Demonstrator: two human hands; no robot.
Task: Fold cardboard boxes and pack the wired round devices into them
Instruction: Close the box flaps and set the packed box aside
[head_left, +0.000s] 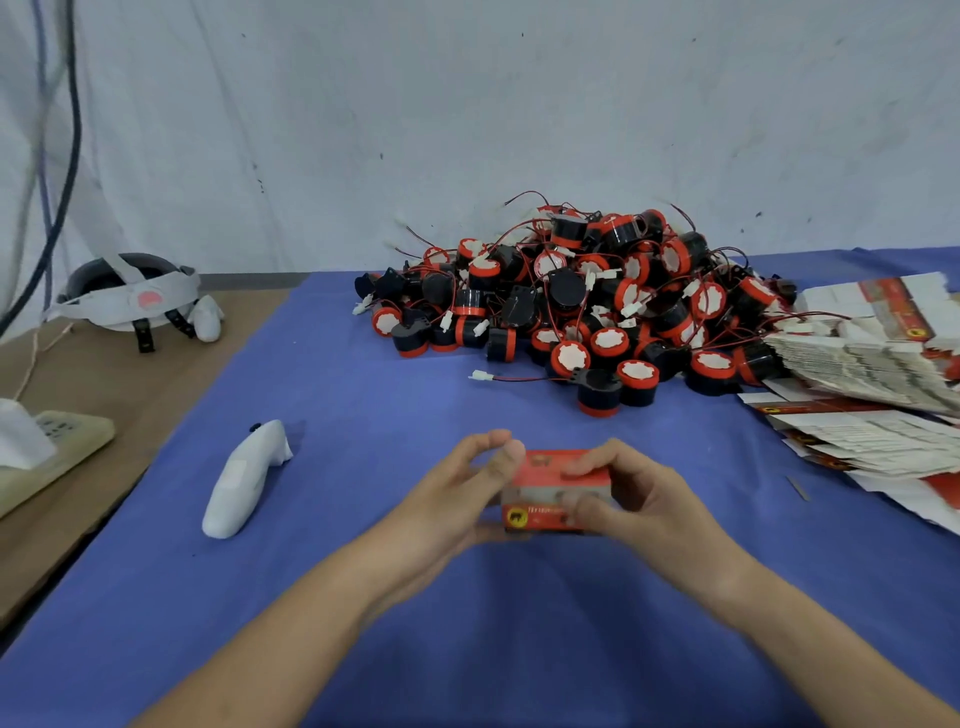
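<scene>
Blue cloth (363, 415), device pile (571, 301) bhd box (550, 493)

Box (558, 491) front-center, btwn left hand (457, 493) & right hand (634, 499), over cloth (363, 415). Device pile (571, 306) behind it; flat box stack (872, 364) touching pile's right side. Controller (244, 480) on cloth, left of hands. Headset (132, 296) back-left on table (104, 389), off cloth.

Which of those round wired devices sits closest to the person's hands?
The black round device with a red base ring, foremost in the pile, just beyond the left hand and right hand gripping the red cardboard box.
</scene>
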